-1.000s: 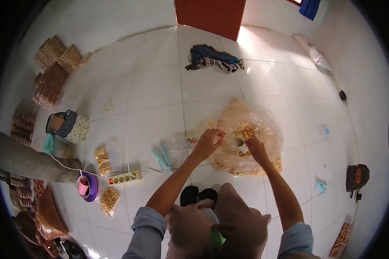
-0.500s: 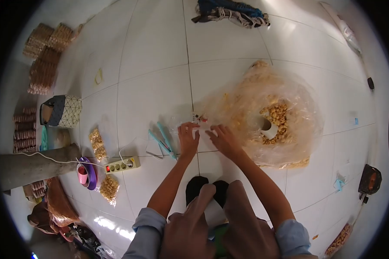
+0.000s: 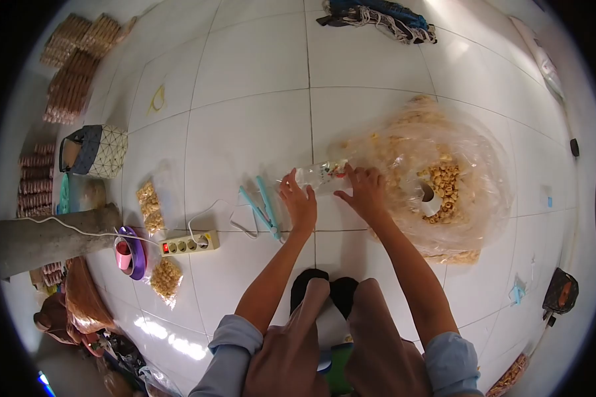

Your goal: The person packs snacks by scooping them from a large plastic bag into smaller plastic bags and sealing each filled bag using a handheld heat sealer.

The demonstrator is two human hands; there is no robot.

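A small clear plastic bag (image 3: 321, 173) with a green and red print lies stretched out on the floor between my hands. My left hand (image 3: 299, 205) touches its left end, thumb and fingers apart. At the printed right end is my right hand (image 3: 365, 193), its fingers stretched out and thumb spread. Just left of my left hand lies a light-blue hair-straightener-like tool (image 3: 261, 208) with a cord. To the right stands a large, open clear plastic sack (image 3: 483, 165) of ring-shaped snacks (image 3: 446, 185), with a white cup or tube (image 3: 432, 206) resting among them.
On the left are a power strip (image 3: 189, 243), filled snack packets (image 3: 151, 208) (image 3: 166, 278), a purple basin (image 3: 137, 255), a pillar (image 3: 59, 241) and a patterned bag (image 3: 106, 151). Stacked packs (image 3: 73, 86) stand farther off. A dark bundle (image 3: 381, 20) lies at the far side.
The small plastic bag, bunched between my hands before, is now spread out lengthwise. My hands have moved apart, the right one shifting farther forward. The head view has shifted slightly.
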